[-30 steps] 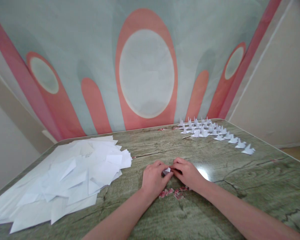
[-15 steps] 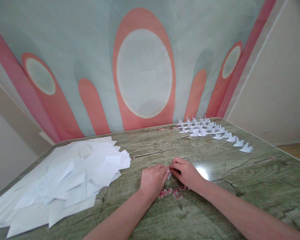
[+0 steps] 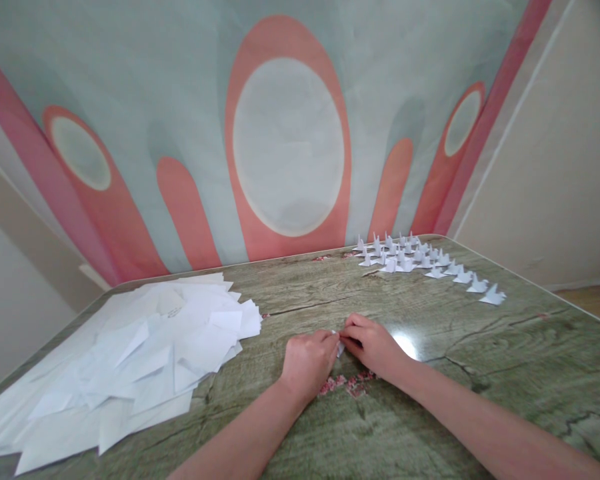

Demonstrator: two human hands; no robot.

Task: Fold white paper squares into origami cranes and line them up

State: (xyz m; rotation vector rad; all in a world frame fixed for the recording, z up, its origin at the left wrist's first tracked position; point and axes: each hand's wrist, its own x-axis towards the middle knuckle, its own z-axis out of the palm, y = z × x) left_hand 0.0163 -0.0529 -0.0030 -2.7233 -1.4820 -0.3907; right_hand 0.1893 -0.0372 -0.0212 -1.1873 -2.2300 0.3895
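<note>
Between my two hands is a small piece of folded white paper (image 3: 341,348), mostly covered by the fingers. My left hand (image 3: 309,360) is closed on its left side, with the fingers bent and the thumb side against the paper. From the right, my right hand (image 3: 369,341) pinches the same paper between thumb and fingertips. The fingertips of both hands nearly meet at its top. How the paper is folded under the fingers cannot be made out.
A wide heap of white paper sheets (image 3: 145,360) covers the left of the wood-patterned table (image 3: 430,413). Several folded white paper cranes (image 3: 405,257) stand in rows at the back right. Behind the table hangs a backdrop (image 3: 290,147) with coral shapes.
My left hand has shifted very slightly to the right against the folded paper. My right hand stays nearly still, and the sheets and cranes have not moved.
</note>
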